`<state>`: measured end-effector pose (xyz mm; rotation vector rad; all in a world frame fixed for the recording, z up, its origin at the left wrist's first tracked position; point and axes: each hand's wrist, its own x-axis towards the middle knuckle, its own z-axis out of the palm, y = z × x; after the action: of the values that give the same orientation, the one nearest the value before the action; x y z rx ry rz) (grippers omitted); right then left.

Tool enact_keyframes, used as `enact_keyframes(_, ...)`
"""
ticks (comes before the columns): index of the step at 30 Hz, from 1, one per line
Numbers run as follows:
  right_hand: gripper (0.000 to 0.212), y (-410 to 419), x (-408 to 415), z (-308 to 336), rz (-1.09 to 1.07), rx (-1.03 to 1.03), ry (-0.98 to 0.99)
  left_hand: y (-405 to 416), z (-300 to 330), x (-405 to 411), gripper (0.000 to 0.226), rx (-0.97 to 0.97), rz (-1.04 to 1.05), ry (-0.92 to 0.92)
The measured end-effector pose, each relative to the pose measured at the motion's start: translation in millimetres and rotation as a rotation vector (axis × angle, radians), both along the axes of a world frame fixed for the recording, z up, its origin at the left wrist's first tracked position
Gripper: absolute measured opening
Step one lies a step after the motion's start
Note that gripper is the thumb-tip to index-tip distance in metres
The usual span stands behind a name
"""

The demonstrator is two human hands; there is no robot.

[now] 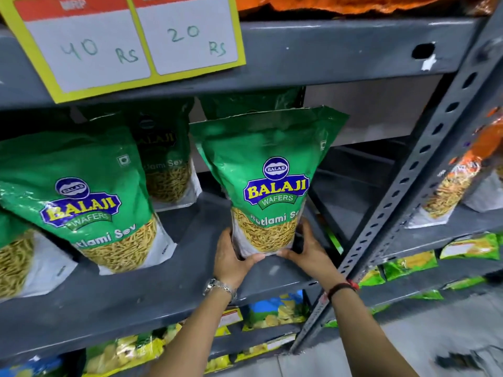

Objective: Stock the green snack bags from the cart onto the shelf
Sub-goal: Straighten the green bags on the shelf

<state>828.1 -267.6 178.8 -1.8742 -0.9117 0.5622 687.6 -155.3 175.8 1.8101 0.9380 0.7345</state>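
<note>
A green Balaji Ratlami Sev bag stands upright on the grey metal shelf, near its right end. My left hand grips the bag's lower left corner and my right hand grips its lower right corner, both at the bag's base. Another green bag leans on the same shelf to the left, and a third green bag stands further back between them. Part of another green bag shows at the far left edge. The cart is out of view.
A grey slotted upright post runs diagonally just right of my hands. A yellow price card hangs on the shelf above. Orange bags fill the neighbouring rack at right. Yellow and green packets lie on lower shelves.
</note>
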Motion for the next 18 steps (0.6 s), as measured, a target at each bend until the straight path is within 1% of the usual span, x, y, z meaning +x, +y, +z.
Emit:
enact_keyframes(3,0.09,-1.5,-6.1,4.9,-0.01,0.019,0.007,-1.5,1.2,-1.8,0.082,-0.016,-0.036,-0.025)
enact_keyframes(4,0.094,-3.5,-11.5,5.8,-0.085,0.042,0.001,-2.6,1.8,-4.0,0.085,-0.027,-0.061,-0.049)
enact_keyframes(5,0.093,-6.1,-19.3,5.3,-0.211,0.062,-0.013,-3.8,1.9,-8.4,0.087,-0.038,-0.073,-0.07)
enact_keyframes(6,0.084,-8.9,-32.7,3.3,-0.349,0.103,-0.044,-4.5,1.5,-16.1,0.087,-0.033,-0.06,-0.085)
enact_keyframes(7,0.067,-11.4,-49.4,0.3,-0.447,0.169,-0.101,-4.1,1.4,-26.8,0.083,-0.008,-0.019,-0.093)
enact_keyframes(8,0.05,-12.4,-69.3,-2.1,-0.467,0.232,-0.143,-2.9,0.7,-40.0,0.076,0.036,0.042,-0.098)
enact_keyframes(9,0.041,-10.3,-89.1,-3.6,-0.417,0.28,-0.15,-0.5,0.6,-56.1,0.065,0.085,0.114,-0.098)
enact_keyframes(10,0.041,-4.0,-107.8,-4.7,-0.318,0.299,-0.14,4.1,0.3,-74.8,0.054,0.13,0.192,-0.094)
enact_keyframes(11,0.038,4.8,-124.3,-5.2,-0.201,0.294,-0.144,9.6,0.8,-94.6,0.05,0.165,0.28,-0.084)
enact_keyframes(12,0.032,16.9,-138.7,-4.0,-0.095,0.286,-0.169,16.5,2.7,-114.9,0.054,0.195,0.382,-0.067)
enact_keyframes(13,0.021,29.6,-148.1,-1.4,-0.01,0.284,-0.18,23.3,3.6,-132.1,0.059,0.21,0.478,-0.048)
enact_keyframes(14,0.015,46.7,-157.7,2.7,0.053,0.284,-0.145,31.7,5.4,-150.8,0.062,0.206,0.559,-0.028)
enact_keyframes(15,0.02,65.1,-165.4,7.5,0.11,0.272,-0.087,40.7,8.2,-167.0,0.07,0.184,0.612,-0.001)
enact_keyframes(16,0.036,80.5,-169.0,12.5,0.164,0.247,-0.034,48.7,11.8,-177.2,0.081,0.14,0.623,0.023)
enact_keyframes(17,0.056,96.6,-171.7,17.0,0.219,0.21,-0.001,60.4,15.2,-187.1,0.091,0.096,0.614,0.03)
enact_keyframes(18,0.076,110.6,-171.5,19.2,0.272,0.175,0.03,73.4,18.3,-193.2,0.093,0.057,0.587,0.032)
